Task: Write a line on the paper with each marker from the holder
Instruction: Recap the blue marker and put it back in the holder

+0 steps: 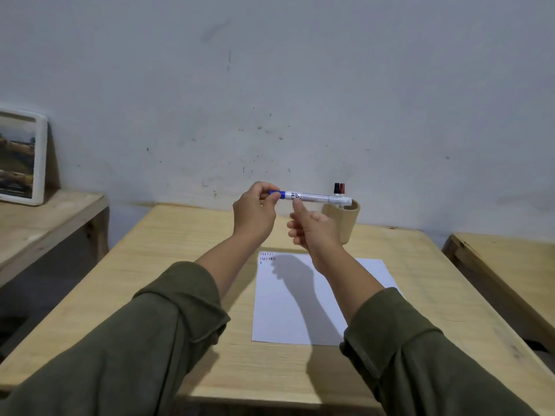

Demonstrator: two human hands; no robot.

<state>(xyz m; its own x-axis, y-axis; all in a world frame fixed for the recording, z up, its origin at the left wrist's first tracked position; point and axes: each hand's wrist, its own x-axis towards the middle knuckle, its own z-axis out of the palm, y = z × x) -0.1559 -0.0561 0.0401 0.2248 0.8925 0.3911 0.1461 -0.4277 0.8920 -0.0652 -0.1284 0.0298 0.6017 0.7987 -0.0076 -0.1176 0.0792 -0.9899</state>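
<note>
A white marker with a blue cap (pixel 315 197) is held level in the air above the far half of the table. My left hand (pixel 255 213) pinches the blue cap end. My right hand (pixel 312 229) sits just under the marker's barrel, forefinger and thumb touching it. Behind my right hand stands a round wooden holder (pixel 350 220) with a black-capped and a red-capped marker (pixel 339 189) sticking out. A white sheet of paper (pixel 318 298) lies on the wooden table (pixel 186 265), with short red and dark strokes in its top left corner.
A framed picture (pixel 22 157) leans against the wall on a lower wooden bench at the left. Another wooden table (pixel 504 265) stands at the right, with a gap between. The wall runs right behind the holder.
</note>
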